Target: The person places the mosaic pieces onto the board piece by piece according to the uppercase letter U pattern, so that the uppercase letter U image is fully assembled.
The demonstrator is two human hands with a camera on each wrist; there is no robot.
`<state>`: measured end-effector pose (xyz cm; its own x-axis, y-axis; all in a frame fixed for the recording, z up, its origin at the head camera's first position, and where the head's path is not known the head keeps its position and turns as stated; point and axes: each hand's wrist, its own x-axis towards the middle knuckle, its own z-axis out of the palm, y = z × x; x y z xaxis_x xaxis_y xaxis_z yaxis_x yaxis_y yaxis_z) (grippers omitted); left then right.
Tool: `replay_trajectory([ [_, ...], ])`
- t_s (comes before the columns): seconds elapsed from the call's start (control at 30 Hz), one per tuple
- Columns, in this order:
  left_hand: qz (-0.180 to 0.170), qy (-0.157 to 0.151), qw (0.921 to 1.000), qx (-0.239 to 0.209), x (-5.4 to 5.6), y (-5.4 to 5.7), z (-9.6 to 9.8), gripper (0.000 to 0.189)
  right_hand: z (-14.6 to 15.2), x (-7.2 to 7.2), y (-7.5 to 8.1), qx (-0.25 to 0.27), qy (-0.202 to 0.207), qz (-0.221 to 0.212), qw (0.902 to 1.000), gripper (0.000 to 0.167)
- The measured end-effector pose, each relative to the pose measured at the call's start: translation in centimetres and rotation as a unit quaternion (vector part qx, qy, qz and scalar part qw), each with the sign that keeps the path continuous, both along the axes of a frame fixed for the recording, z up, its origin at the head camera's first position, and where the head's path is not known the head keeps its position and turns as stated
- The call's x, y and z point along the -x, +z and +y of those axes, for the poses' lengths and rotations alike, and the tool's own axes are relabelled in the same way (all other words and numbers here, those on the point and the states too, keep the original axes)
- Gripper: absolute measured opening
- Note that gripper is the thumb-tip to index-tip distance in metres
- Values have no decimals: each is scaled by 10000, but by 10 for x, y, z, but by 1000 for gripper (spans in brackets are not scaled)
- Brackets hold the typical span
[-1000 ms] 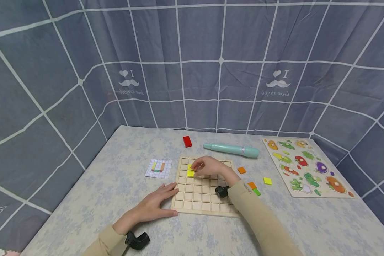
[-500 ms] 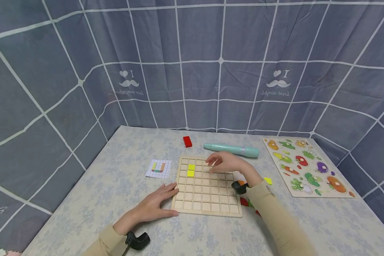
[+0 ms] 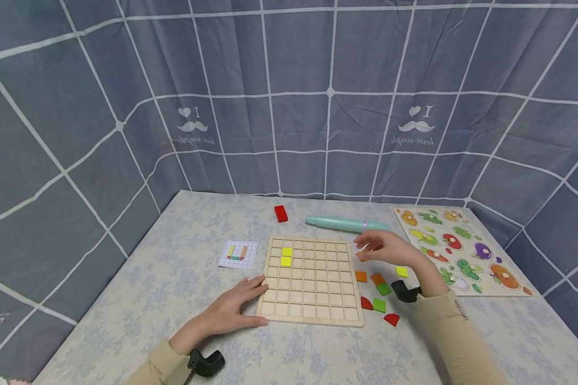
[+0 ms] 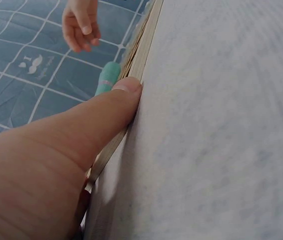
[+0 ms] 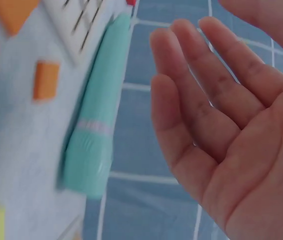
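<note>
Two yellow square tiles (image 3: 286, 256) lie one above the other in the upper left cells of a wooden grid board (image 3: 313, 289). My left hand (image 3: 233, 307) rests at the board's left edge, its thumb touching the lower left corner. Off the board's right side, my right hand (image 3: 387, 248) hovers above an orange tile (image 3: 361, 256), fingers loosely bent and holding nothing in the right wrist view. More orange tiles (image 3: 361, 276), green tiles (image 3: 379, 305) and red quarter-round pieces (image 3: 392, 320) lie right of the board. A yellow tile (image 3: 402, 272) sits below the right hand.
A small card with a coloured U pattern (image 3: 238, 254) lies left of the board. Behind the board are a red block (image 3: 281, 214) and a teal pen-shaped object (image 3: 342, 223). A vegetable puzzle board (image 3: 462, 251) occupies the table's right side.
My right hand has let go of the upper yellow tile and moved right, off the board, to above the loose tiles. The left hand has stayed at the board's edge.
</note>
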<state>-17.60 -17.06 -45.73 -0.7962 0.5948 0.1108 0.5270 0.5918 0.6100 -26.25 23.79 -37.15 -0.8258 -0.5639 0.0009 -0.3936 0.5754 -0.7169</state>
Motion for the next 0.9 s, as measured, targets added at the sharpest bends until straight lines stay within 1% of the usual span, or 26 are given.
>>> replay_trajectory([
  [0.17,47,3,10000,-5,0,-1,-1,76,21,-7,-9,-66,-234,48,9997,38],
  [0.6,148,-22,9999,8,0,-3,-1,77,58,-22,-27,-3,-902,-210,9957,42],
  [0.77,106,9,9999,9,0,-2,-1,77,70,-24,-30,-26,-1051,-211,9942,44],
  [0.9,99,18,9999,25,1,-2,-1,77,78,-22,-34,-41,-1226,-330,9919,45],
])
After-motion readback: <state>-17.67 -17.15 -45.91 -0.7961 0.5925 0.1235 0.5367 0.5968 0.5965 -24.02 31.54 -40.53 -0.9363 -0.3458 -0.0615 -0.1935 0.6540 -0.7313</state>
